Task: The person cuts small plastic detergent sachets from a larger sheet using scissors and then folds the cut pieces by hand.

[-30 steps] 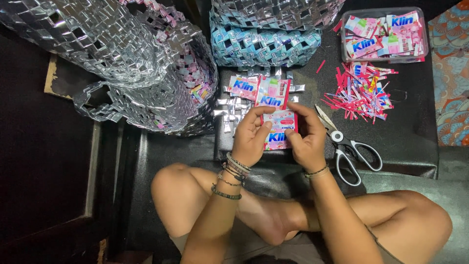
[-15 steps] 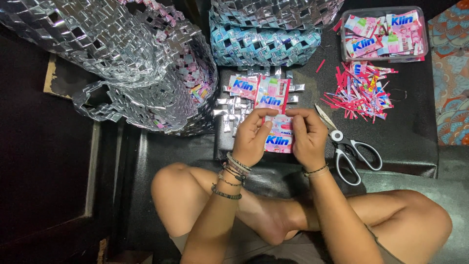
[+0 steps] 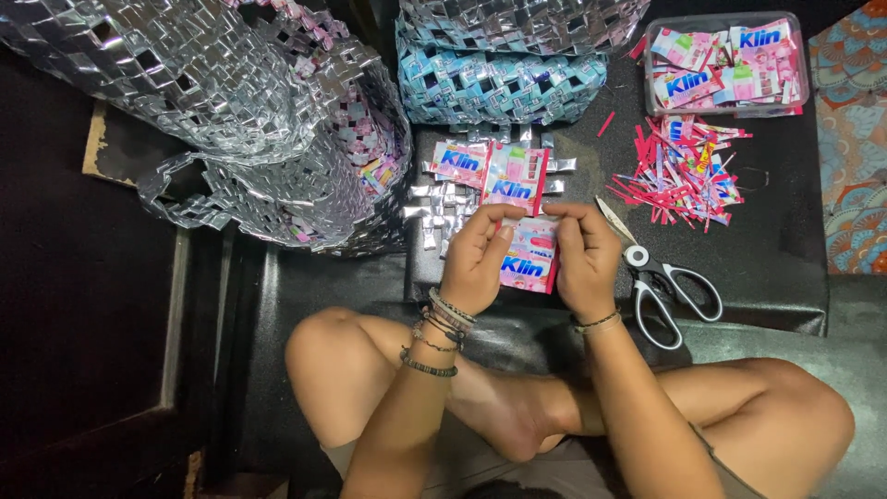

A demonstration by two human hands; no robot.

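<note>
grip: while the person sits cross-legged, the left hand (image 3: pixel 476 263) and right hand (image 3: pixel 582 259) each pinch the top edge of a pink sachet wrapper (image 3: pixel 528 259), fingers closed on it.
place: above the near edge of the black mat (image 3: pixel 785 259), just near of the half-woven panel (image 3: pixel 490 180).
handling: likely light, thin, slick foil; best held by its edges.
around: scissors (image 3: pixel 665 286) right, trimmings (image 3: pixel 679 171) farther right.

Light comes from overhead, fairly even and moderately bright at center. Left side falls into deep shadow, detail lost. Strong specular glare on the silver woven baskets (image 3: pixel 212 102). Black mat (image 3: pixel 758 249) has a soft sheen. Hands sharp, no motion blur. Slight wide-angle stretch at the edges; corners darken.
</note>
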